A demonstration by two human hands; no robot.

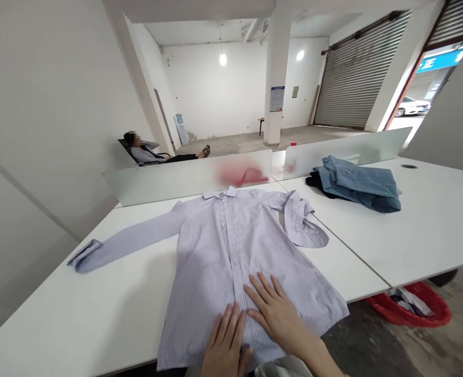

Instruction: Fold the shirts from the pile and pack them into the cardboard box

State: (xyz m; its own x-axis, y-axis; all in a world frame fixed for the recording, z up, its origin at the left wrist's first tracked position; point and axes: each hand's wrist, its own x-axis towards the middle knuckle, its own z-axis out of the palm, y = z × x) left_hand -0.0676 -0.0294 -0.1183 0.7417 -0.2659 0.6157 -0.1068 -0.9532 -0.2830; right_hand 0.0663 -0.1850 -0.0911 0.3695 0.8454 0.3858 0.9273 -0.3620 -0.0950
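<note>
The left hand (226, 340) and right hand (273, 314) are both lying open on the lower front of a striped shirt (216, 251), with neither one clenched or grasping any cloth. The right hand is pressing flat with its fingers spread, just beside and slightly beyond the left, whose fingers are pointing up the shirt. The shirt is lying face up and buttoned on a white desk (78, 298), its collar (219, 192) pointing away from the person and nearly reaching a frosted partition (176, 178). One sleeve (129, 233) is stretching straight out across the desk toward the left of the view, while the other (298, 220) is bending back on itself, with its cuff lying near the seam where a second white desk (431, 225) is meeting the first. On that second desk, well apart from the hands, a folded pile of denim (357, 186) is sitting on dark cloth (313, 181). A red bag (408, 306) is lying on the concrete floor beneath the desks. Beyond the partition, another person (145, 152) is reclining in a chair with legs stretched out, not touching anything on the desks. Farther back, a roller shutter (353, 73) is covering one wall, and a white car (412, 107) is showing through an open doorway.
</note>
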